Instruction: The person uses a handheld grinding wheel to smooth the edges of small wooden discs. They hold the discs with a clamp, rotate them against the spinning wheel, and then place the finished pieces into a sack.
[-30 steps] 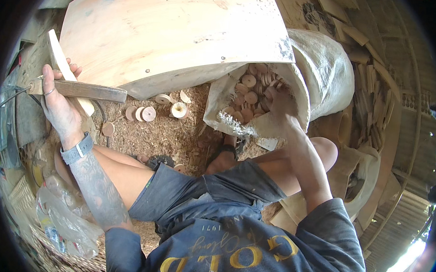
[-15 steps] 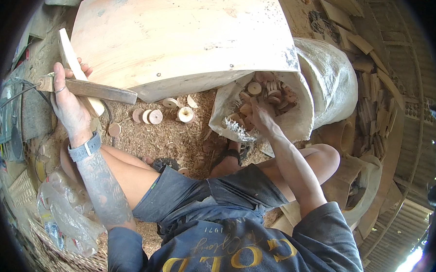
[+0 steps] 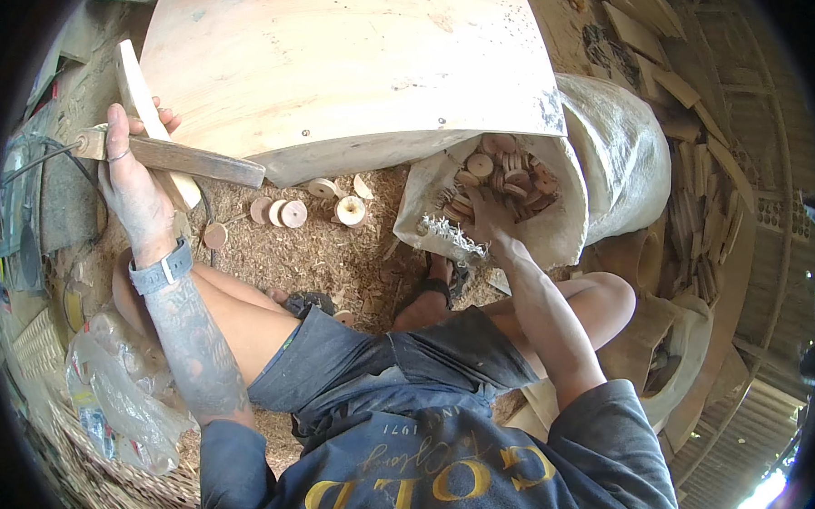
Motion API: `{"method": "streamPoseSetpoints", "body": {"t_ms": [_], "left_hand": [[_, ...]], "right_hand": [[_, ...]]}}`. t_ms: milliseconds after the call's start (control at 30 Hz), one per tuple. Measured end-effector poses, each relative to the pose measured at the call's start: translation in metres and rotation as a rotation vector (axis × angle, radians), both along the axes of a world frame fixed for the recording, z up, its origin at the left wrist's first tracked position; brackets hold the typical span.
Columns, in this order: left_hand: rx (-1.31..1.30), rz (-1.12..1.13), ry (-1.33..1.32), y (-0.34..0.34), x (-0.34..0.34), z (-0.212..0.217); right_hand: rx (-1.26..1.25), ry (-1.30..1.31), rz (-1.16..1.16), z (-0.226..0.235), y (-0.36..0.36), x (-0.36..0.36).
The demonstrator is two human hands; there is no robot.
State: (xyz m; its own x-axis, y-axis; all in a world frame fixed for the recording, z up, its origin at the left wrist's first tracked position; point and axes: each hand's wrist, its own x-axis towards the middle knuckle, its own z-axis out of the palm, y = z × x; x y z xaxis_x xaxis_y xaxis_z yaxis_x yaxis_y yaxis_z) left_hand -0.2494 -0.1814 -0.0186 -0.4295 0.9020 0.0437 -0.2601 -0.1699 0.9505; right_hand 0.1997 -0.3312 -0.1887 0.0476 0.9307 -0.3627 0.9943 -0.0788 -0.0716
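Observation:
My left hand (image 3: 131,181) grips a flat wooden stick (image 3: 171,156) that lies crosswise under the edge of a big pale wooden board (image 3: 343,61); a curved wooden slat (image 3: 145,116) stands behind the fingers. My right hand (image 3: 484,217) reaches into the mouth of a white woven sack (image 3: 602,163) filled with small round wooden discs (image 3: 507,172). The fingers are down among the discs, and whether they hold one is hidden. Several loose wooden discs (image 3: 291,213) lie on sawdust below the board.
Sawdust (image 3: 325,260) covers the ground between my knees. A clear plastic bag (image 3: 115,396) lies at lower left on a woven basket rim (image 3: 98,468). Stacked wooden offcuts (image 3: 701,195) pile up on the right. A dark cable (image 3: 39,156) runs at far left.
My right hand has drawn from the far side of the sack back to its near, left side among the discs. The left hand keeps its hold on the stick.

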Motion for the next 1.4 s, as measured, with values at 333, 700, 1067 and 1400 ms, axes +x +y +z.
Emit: {"method": "streamPoseSetpoints", "body": {"t_ms": [333,700,1067,1400], "left_hand": [[0.022,-0.015,-0.017,0.001,-0.001,0.0],[0.013,0.005,0.004,0.0,0.001,0.002],[0.026,-0.005,0.006,-0.001,0.001,0.001],[0.015,-0.002,0.005,-0.002,0.003,0.001]], "right_hand": [[0.151,-0.039,0.149,-0.028,-0.001,0.0],[0.075,0.214,0.106,0.012,0.062,-0.019],[0.07,0.288,0.151,0.016,0.057,-0.047],[0.325,0.465,-0.132,0.01,0.029,-0.051]]}}
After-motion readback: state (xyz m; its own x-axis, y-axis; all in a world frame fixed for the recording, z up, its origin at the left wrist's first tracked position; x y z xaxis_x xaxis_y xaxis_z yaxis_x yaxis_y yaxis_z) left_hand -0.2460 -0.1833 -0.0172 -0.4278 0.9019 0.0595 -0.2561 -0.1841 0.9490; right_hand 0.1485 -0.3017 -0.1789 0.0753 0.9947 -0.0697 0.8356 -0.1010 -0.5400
